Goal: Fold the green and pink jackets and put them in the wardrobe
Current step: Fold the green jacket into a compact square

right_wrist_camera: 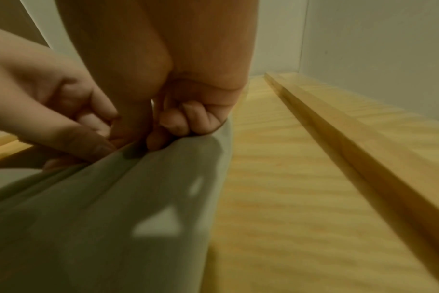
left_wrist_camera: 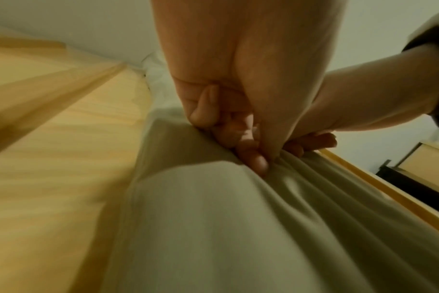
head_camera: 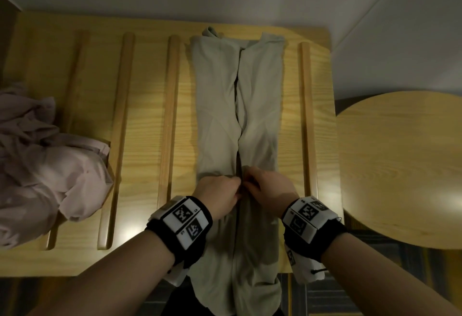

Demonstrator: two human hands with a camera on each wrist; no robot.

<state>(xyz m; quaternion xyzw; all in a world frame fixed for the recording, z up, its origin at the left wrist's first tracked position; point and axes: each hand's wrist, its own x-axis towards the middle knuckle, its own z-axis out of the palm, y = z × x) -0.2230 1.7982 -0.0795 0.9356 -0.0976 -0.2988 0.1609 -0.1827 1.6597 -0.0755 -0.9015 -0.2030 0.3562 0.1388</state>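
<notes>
Green jacket (head_camera: 237,105) flat — pink jacket (head_camera: 50,165) crumpled

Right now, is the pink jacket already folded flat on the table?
No, the pink jacket lies crumpled in a heap at the left side of the wooden table, untouched by either hand.

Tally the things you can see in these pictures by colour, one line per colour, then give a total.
Green: 1, the pale green fabric jacket laid lengthwise on the table, pinched by the left hand and right hand.
Pink: 1, the crumpled pink fabric jacket.
Light wood: 2, the slatted rectangular wooden table and the round wooden tabletop.
Total: 4
</notes>
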